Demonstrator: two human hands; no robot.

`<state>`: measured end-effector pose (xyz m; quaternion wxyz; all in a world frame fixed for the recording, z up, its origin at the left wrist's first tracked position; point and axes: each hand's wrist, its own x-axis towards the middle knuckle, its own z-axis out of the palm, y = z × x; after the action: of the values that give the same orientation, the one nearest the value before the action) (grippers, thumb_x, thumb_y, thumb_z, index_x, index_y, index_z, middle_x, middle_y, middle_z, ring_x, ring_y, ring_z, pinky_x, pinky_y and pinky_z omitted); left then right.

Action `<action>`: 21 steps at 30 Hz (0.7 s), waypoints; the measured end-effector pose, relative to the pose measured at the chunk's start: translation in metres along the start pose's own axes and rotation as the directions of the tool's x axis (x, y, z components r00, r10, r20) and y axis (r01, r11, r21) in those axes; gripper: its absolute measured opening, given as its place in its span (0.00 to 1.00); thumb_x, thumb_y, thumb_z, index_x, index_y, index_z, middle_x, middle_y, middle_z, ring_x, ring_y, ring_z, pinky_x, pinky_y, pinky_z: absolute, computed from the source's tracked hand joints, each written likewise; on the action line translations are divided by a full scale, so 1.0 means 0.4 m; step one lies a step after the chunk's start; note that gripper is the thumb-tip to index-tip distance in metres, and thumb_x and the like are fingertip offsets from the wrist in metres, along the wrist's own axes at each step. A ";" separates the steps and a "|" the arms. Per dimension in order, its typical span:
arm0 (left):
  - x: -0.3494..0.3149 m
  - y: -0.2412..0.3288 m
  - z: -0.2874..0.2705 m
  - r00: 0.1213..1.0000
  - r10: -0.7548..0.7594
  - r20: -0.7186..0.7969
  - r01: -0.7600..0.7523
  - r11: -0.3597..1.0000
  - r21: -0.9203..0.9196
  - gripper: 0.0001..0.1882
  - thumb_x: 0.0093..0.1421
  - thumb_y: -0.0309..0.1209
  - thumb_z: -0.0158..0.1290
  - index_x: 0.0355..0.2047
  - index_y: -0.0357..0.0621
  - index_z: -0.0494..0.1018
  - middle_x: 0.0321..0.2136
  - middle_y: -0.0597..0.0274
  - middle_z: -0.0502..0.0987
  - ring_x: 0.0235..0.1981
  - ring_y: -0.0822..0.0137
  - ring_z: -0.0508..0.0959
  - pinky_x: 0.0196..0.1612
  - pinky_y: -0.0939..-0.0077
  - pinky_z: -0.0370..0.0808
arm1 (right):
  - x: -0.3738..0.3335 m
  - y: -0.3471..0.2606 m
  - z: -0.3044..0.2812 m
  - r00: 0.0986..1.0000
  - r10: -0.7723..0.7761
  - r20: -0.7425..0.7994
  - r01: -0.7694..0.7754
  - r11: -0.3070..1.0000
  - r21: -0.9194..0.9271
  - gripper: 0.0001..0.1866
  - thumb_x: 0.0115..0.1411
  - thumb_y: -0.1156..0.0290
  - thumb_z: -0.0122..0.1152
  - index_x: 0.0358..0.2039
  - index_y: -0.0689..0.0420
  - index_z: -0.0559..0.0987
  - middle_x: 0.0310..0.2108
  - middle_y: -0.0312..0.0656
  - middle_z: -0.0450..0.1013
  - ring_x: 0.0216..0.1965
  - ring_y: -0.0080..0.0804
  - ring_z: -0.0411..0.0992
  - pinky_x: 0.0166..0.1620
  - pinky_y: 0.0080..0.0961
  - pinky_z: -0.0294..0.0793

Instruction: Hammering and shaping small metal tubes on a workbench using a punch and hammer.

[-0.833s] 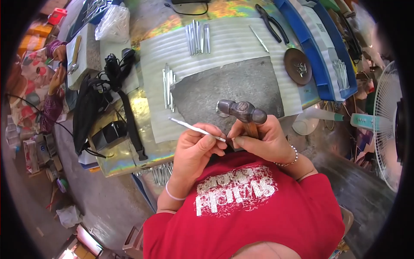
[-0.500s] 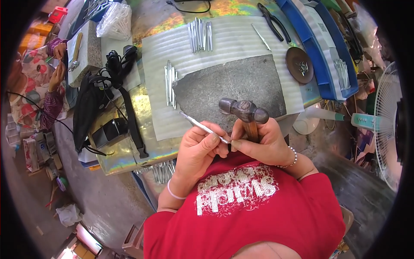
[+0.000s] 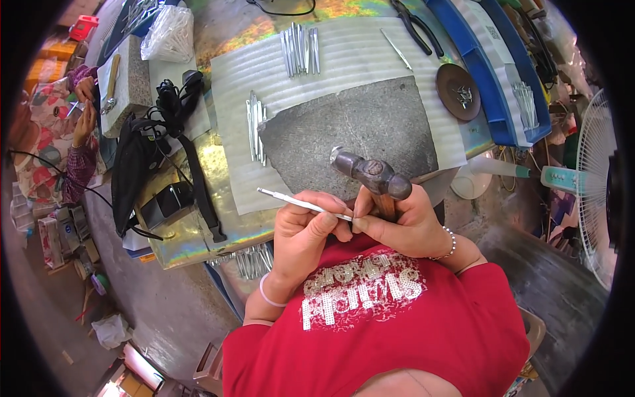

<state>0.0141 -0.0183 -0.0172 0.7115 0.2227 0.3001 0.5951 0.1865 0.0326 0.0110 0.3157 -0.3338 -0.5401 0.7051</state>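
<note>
In my left hand [image 3: 299, 231] is a slim silvery metal rod with a pointed end [image 3: 283, 197]; I cannot tell exactly what kind of tool it is. It tilts up to the left, past the near edge of a grey stone slab [image 3: 350, 126]. My right hand [image 3: 411, 228] grips a ball-peen hammer [image 3: 374, 171] by its wooden handle, the head standing above my fingers. Thumb and fingertips of that hand also pinch the rod's near end, so both hands meet there. Two groups of similar metal pieces [image 3: 299, 53] lie left of and beyond the slab.
White foam sheet [image 3: 241, 192] lies under the slab. Pliers [image 3: 418, 30], a brown dish of small metal pins [image 3: 458, 91] and a blue bin [image 3: 479, 73] are on the right. A black strapped bag [image 3: 142, 155] lies left. Another person [image 3: 59, 132] works far left; a fan [image 3: 595, 192] stands right.
The rod's pointed end has swung to the left and slightly lower. My hands still meet at its near end, and the hammer head has tilted slightly.
</note>
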 end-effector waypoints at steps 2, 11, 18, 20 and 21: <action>0.000 -0.001 0.003 1.000 -0.010 0.004 0.011 0.999 -0.048 0.07 0.61 0.24 0.49 0.38 0.32 0.70 0.34 0.50 0.75 0.26 0.68 0.76 0.32 0.79 0.74 | -0.002 0.004 0.001 1.000 -0.008 -0.013 0.009 0.999 0.038 0.06 0.53 0.81 0.57 0.31 0.59 0.73 0.18 0.26 0.60 0.20 0.12 0.54 0.25 0.14 0.55; -0.002 0.004 0.009 1.000 -0.013 0.025 0.015 0.998 -0.061 0.08 0.62 0.25 0.47 0.39 0.32 0.68 0.35 0.49 0.75 0.26 0.69 0.75 0.32 0.78 0.74 | -0.012 0.011 -0.001 0.999 -0.014 -0.033 0.016 0.998 0.053 0.07 0.52 0.83 0.56 0.32 0.60 0.73 0.20 0.28 0.63 0.22 0.12 0.57 0.26 0.14 0.57; -0.002 0.002 0.009 0.999 -0.034 0.012 0.035 0.997 -0.073 0.09 0.62 0.25 0.47 0.42 0.32 0.66 0.35 0.49 0.75 0.25 0.70 0.75 0.32 0.79 0.74 | -0.012 0.007 0.003 0.997 -0.003 -0.080 0.009 0.997 0.072 0.06 0.52 0.83 0.56 0.31 0.60 0.73 0.24 0.31 0.69 0.26 0.13 0.64 0.29 0.14 0.63; -0.003 -0.002 0.009 1.000 -0.017 0.005 0.017 0.999 -0.037 0.09 0.62 0.24 0.47 0.41 0.32 0.66 0.36 0.50 0.75 0.26 0.70 0.75 0.32 0.79 0.74 | -0.012 0.010 0.003 0.996 0.004 -0.090 0.003 0.997 0.079 0.06 0.52 0.83 0.56 0.31 0.60 0.73 0.23 0.31 0.69 0.26 0.13 0.64 0.30 0.14 0.63; -0.004 -0.004 0.008 1.000 0.001 0.000 -0.001 1.000 -0.002 0.08 0.62 0.24 0.47 0.41 0.32 0.66 0.36 0.50 0.75 0.26 0.70 0.76 0.32 0.80 0.74 | -0.010 0.011 0.001 0.995 -0.022 -0.093 0.027 0.998 0.054 0.06 0.52 0.83 0.56 0.31 0.60 0.73 0.23 0.31 0.68 0.25 0.13 0.63 0.29 0.14 0.62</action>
<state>0.0174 -0.0200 -0.0155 0.7113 0.2221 0.2996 0.5958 0.1881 0.0280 0.0074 0.3582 -0.3506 -0.5094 0.6995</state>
